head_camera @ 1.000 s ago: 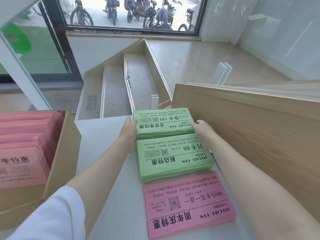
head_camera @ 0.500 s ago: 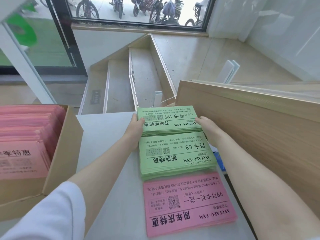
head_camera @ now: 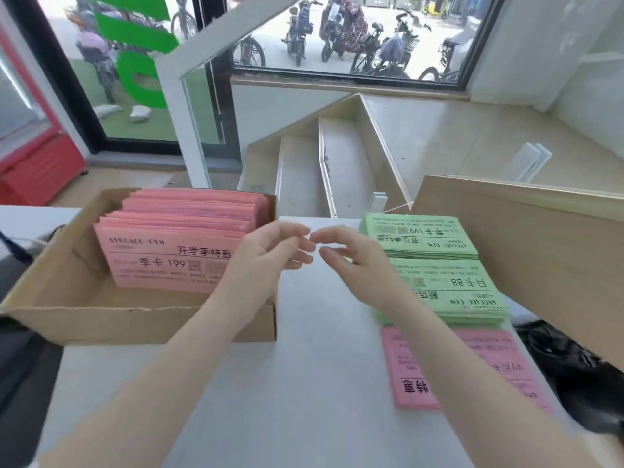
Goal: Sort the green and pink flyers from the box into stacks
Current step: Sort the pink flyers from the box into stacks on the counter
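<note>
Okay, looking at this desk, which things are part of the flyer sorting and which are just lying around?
Part of the job:
cardboard box
pink flyers in the box
far green stack
near green stack
pink stack
left hand and right hand, both holding nothing

Just lying about:
wooden board
black bag
scooters outside the window

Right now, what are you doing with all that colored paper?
A person is sorting flyers into stacks on a white table. Two green stacks and one pink stack lie on the right. Many pink flyers stand in the cardboard box on the left. Both hands are empty: the left hand and right hand hover between box and stacks.
</note>
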`<state>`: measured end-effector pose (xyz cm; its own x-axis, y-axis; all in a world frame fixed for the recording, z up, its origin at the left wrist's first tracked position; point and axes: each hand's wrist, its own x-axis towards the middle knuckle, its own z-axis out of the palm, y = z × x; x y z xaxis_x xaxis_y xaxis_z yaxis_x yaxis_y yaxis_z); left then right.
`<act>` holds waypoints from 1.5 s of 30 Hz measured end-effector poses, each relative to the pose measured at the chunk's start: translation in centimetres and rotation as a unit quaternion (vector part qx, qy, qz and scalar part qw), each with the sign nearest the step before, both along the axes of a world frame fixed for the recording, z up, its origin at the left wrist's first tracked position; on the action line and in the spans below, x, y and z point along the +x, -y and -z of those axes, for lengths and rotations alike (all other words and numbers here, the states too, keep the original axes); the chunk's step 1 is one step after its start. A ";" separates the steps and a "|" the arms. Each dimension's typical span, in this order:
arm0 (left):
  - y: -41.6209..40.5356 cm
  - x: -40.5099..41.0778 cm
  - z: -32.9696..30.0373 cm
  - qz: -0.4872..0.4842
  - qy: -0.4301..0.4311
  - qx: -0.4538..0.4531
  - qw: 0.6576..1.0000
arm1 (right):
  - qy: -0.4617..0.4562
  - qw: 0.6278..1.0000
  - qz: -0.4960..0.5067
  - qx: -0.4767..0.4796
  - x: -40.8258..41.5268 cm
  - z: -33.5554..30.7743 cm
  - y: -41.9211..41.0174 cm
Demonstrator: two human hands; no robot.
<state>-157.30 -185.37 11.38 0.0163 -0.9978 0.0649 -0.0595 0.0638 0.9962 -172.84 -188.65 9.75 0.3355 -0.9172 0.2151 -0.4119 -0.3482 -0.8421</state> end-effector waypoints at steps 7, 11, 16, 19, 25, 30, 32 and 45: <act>-0.2 17.6 0.6 -0.025 0.339 -0.093 0.936 | -0.210 0.970 -0.084 -0.089 13.7 1.0 -0.2; 3.3 24.9 2.8 0.043 0.551 -0.133 0.822 | -0.392 0.902 -0.078 -0.162 18.5 2.5 1.0; 4.5 27.0 3.9 0.116 0.594 -0.147 0.782 | -0.462 0.879 -0.042 -0.112 20.7 3.2 1.7; 4.5 26.9 4.2 0.121 0.600 -0.156 0.775 | -0.422 0.900 -0.015 -0.106 21.0 2.7 1.5; 4.3 27.3 4.6 0.124 0.607 -0.175 0.765 | -0.441 0.892 0.015 -0.102 22.1 2.2 0.9; 4.1 27.2 4.6 0.139 0.628 -0.176 0.745 | -0.423 0.903 0.063 -0.031 21.7 2.6 1.3; 4.1 27.0 4.6 0.137 0.632 -0.176 0.742 | -0.458 0.883 0.067 -0.077 21.8 2.9 1.5; 4.1 26.8 4.3 0.154 0.637 -0.180 0.733 | -0.401 0.904 0.030 -0.145 21.8 2.6 1.4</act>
